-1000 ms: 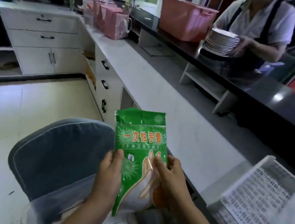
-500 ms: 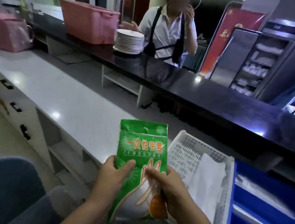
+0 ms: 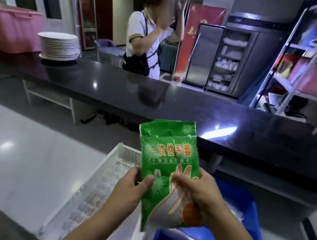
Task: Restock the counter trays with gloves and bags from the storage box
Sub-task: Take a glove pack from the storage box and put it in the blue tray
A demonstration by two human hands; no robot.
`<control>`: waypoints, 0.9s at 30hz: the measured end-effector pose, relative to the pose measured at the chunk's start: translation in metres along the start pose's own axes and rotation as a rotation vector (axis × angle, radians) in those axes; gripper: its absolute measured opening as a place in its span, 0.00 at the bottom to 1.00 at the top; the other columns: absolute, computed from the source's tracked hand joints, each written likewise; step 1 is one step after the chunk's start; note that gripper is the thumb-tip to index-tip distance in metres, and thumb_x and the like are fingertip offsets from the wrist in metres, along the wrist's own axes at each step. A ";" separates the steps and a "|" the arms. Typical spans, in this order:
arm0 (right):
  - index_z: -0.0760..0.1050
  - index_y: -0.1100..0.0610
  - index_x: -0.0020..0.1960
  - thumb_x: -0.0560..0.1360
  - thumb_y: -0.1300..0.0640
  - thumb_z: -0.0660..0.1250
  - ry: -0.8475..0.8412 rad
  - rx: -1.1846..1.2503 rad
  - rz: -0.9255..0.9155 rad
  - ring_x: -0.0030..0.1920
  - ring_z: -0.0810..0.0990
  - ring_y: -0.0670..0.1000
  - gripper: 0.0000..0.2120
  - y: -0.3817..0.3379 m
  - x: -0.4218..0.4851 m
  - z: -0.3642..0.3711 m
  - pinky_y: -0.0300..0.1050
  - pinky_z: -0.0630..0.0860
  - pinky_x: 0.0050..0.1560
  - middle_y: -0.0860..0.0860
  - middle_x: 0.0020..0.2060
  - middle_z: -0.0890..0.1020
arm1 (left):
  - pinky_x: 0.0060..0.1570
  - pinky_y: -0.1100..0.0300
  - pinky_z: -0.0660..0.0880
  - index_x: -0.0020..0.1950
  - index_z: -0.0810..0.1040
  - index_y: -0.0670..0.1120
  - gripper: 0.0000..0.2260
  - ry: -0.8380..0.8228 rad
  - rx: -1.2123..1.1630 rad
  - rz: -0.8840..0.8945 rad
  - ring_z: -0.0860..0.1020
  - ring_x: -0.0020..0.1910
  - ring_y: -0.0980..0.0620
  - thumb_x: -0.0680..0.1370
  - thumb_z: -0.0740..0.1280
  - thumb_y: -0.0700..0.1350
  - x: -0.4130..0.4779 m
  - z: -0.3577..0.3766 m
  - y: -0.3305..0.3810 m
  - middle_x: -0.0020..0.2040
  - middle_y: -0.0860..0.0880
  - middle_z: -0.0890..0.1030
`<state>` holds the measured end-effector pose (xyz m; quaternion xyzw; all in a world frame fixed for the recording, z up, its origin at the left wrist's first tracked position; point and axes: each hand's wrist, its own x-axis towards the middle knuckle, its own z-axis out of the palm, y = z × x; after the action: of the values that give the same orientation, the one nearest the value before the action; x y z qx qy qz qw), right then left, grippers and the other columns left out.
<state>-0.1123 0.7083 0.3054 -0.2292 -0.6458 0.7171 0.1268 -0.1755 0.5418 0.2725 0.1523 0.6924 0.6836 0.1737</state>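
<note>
- Since the earlier frame our glove packet (image 3: 169, 162) has come right, and it now hangs above the seam between the white tray (image 3: 95, 188) and the blue tray (image 3: 251, 206) on the counter (image 3: 26, 158); its top flap looks crumpled.
- Our left grip (image 3: 129, 193) pinches the packet's left edge, thumb in front; our right grip (image 3: 198, 192) curls round its right side.
- We judge it light, soft and slick, a film that buckles, so we hold both side edges low, not the loose top.
</note>
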 end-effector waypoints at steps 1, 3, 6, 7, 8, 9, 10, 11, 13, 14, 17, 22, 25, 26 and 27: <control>0.79 0.59 0.43 0.65 0.67 0.76 0.039 -0.021 -0.032 0.32 0.84 0.50 0.10 -0.004 0.007 -0.022 0.39 0.79 0.30 0.53 0.32 0.86 | 0.39 0.60 0.79 0.49 0.77 0.45 0.08 -0.027 0.021 -0.008 0.82 0.42 0.51 0.76 0.65 0.49 0.008 0.018 -0.004 0.44 0.47 0.84; 0.79 0.58 0.42 0.64 0.67 0.76 0.114 -0.095 -0.098 0.31 0.84 0.47 0.10 -0.013 0.019 -0.065 0.37 0.78 0.28 0.51 0.31 0.86 | 0.40 0.54 0.77 0.48 0.75 0.45 0.05 -0.072 0.084 -0.020 0.80 0.40 0.48 0.79 0.62 0.44 0.024 0.051 -0.014 0.42 0.45 0.82; 0.80 0.56 0.44 0.62 0.64 0.78 0.226 -0.272 -0.189 0.37 0.85 0.51 0.12 -0.028 0.030 -0.125 0.46 0.82 0.39 0.51 0.35 0.86 | 0.47 0.54 0.75 0.50 0.76 0.47 0.04 -0.118 0.388 0.029 0.79 0.43 0.49 0.77 0.65 0.45 0.050 0.090 -0.031 0.43 0.49 0.81; 0.80 0.54 0.43 0.62 0.63 0.78 0.261 -0.345 -0.221 0.38 0.85 0.52 0.13 -0.032 0.031 -0.142 0.48 0.81 0.42 0.51 0.36 0.86 | 0.50 0.55 0.75 0.54 0.76 0.47 0.08 -0.151 0.514 0.061 0.79 0.47 0.50 0.76 0.65 0.45 0.059 0.101 -0.036 0.47 0.50 0.81; 0.80 0.52 0.42 0.61 0.61 0.79 0.294 -0.428 -0.246 0.39 0.84 0.51 0.13 -0.035 0.032 -0.158 0.50 0.81 0.44 0.50 0.36 0.86 | 0.54 0.57 0.74 0.58 0.76 0.47 0.11 -0.196 0.632 0.101 0.78 0.51 0.51 0.76 0.65 0.46 0.068 0.111 -0.040 0.52 0.50 0.80; 0.79 0.49 0.42 0.61 0.59 0.79 0.324 -0.514 -0.260 0.38 0.84 0.50 0.13 -0.038 0.033 -0.173 0.51 0.81 0.44 0.49 0.36 0.85 | 0.56 0.57 0.72 0.61 0.75 0.48 0.14 -0.254 0.741 0.140 0.77 0.56 0.51 0.76 0.64 0.46 0.077 0.121 -0.043 0.57 0.49 0.79; 0.79 0.47 0.41 0.61 0.57 0.79 0.347 -0.581 -0.263 0.38 0.84 0.49 0.13 -0.040 0.032 -0.185 0.52 0.81 0.44 0.48 0.36 0.85 | 0.58 0.58 0.71 0.64 0.74 0.48 0.15 -0.316 0.838 0.173 0.75 0.59 0.51 0.77 0.63 0.46 0.086 0.131 -0.047 0.61 0.49 0.77; 0.78 0.46 0.41 0.61 0.55 0.79 0.369 -0.621 -0.261 0.38 0.83 0.49 0.13 -0.041 0.032 -0.196 0.53 0.81 0.45 0.47 0.36 0.85 | 0.59 0.59 0.70 0.65 0.73 0.49 0.16 -0.380 0.928 0.201 0.73 0.62 0.50 0.77 0.61 0.45 0.094 0.141 -0.050 0.64 0.49 0.75; 0.78 0.44 0.42 0.60 0.53 0.79 0.412 -0.645 -0.253 0.38 0.83 0.47 0.14 -0.039 0.029 -0.214 0.53 0.81 0.44 0.46 0.36 0.85 | 0.61 0.57 0.68 0.66 0.73 0.48 0.16 -0.522 1.095 0.261 0.71 0.64 0.47 0.78 0.60 0.44 0.110 0.158 -0.055 0.65 0.48 0.74; 0.78 0.44 0.42 0.60 0.52 0.78 0.431 -0.651 -0.246 0.37 0.83 0.44 0.14 -0.038 0.027 -0.220 0.50 0.80 0.42 0.43 0.35 0.85 | 0.60 0.56 0.68 0.65 0.73 0.46 0.16 -0.600 1.171 0.287 0.70 0.64 0.45 0.78 0.60 0.45 0.117 0.166 -0.058 0.64 0.46 0.74; 0.78 0.42 0.42 0.59 0.50 0.77 0.470 -0.682 -0.227 0.36 0.80 0.35 0.14 -0.034 0.018 -0.232 0.42 0.76 0.37 0.33 0.36 0.82 | 0.58 0.51 0.70 0.64 0.71 0.45 0.19 -0.790 1.360 0.281 0.70 0.62 0.42 0.75 0.65 0.49 0.132 0.185 -0.062 0.63 0.43 0.73; 0.76 0.39 0.40 0.61 0.51 0.77 0.569 -0.720 -0.181 0.37 0.79 0.32 0.14 -0.029 -0.005 -0.241 0.40 0.74 0.36 0.29 0.36 0.81 | 0.51 0.50 0.69 0.65 0.68 0.45 0.25 -0.877 1.486 0.260 0.71 0.60 0.41 0.72 0.69 0.53 0.141 0.201 -0.072 0.63 0.43 0.72; 0.76 0.37 0.39 0.61 0.52 0.78 0.633 -0.730 -0.158 0.36 0.80 0.35 0.15 -0.027 -0.016 -0.241 0.42 0.76 0.38 0.35 0.34 0.83 | 0.54 0.49 0.71 0.63 0.68 0.44 0.25 -0.863 1.483 0.310 0.72 0.58 0.40 0.71 0.70 0.52 0.145 0.203 -0.080 0.62 0.41 0.72; 0.76 0.37 0.40 0.61 0.52 0.78 0.645 -0.737 -0.146 0.37 0.81 0.37 0.15 -0.027 -0.018 -0.240 0.43 0.78 0.40 0.37 0.36 0.83 | 0.54 0.49 0.72 0.63 0.68 0.44 0.25 -0.851 1.494 0.328 0.72 0.58 0.40 0.71 0.71 0.51 0.145 0.203 -0.082 0.61 0.41 0.72; 0.76 0.38 0.41 0.61 0.51 0.77 0.652 -0.747 -0.131 0.38 0.81 0.39 0.14 -0.026 -0.020 -0.238 0.45 0.79 0.41 0.39 0.37 0.84 | 0.54 0.49 0.72 0.63 0.68 0.43 0.24 -0.840 1.501 0.335 0.73 0.58 0.40 0.71 0.71 0.50 0.145 0.203 -0.083 0.61 0.41 0.72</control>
<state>0.0196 0.9087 0.3201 -0.4302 -0.7983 0.3185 0.2760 -0.2123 0.7866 0.1841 0.5651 0.8067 -0.0485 0.1656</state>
